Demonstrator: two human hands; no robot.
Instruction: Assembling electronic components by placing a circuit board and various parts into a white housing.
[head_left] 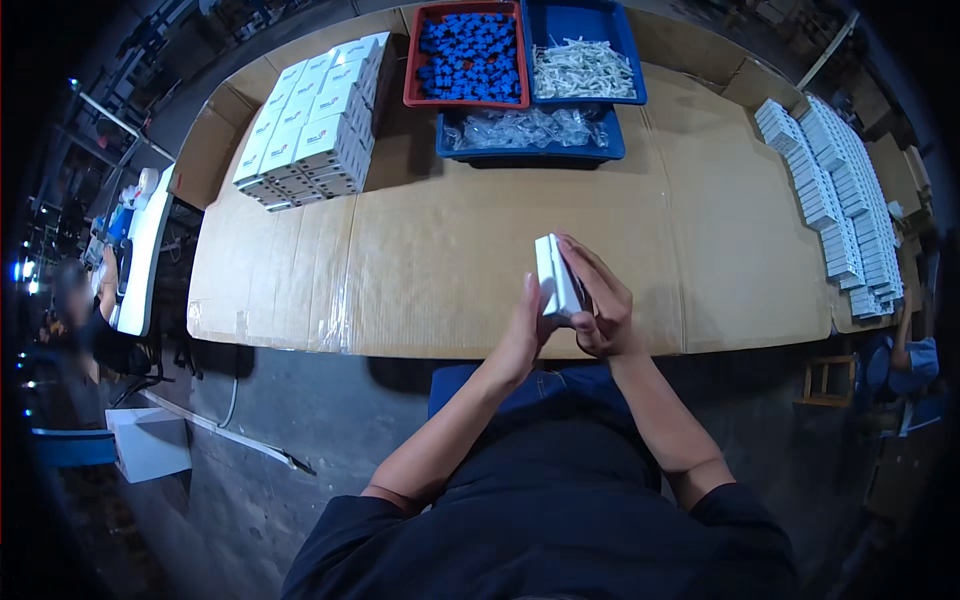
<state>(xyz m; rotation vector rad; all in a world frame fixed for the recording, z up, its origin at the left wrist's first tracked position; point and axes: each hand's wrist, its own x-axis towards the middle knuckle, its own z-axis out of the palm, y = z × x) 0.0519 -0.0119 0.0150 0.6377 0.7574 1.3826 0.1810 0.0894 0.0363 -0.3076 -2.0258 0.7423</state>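
Note:
A small, flat white box (556,274) is held upright on its edge between my two hands, above the near part of the table. My left hand (522,325) grips its lower left side, with the thumb pointing up along it. On the other side my right hand (606,308) presses against the box, its long fingers stretched over the right face and its thumb near the bottom end. A thin seam runs along the narrow side facing up. The left fingers are partly hidden behind the box.
Cardboard covers the table (480,230). At the back stand a red tray (407,88) of blue plastic pieces, a blue tray (640,60) of white pieces and another blue tray (530,155) of clear plastic pieces. Stacked white boxes (315,130) stand left, slimmer ones (840,200) right. People sit beyond.

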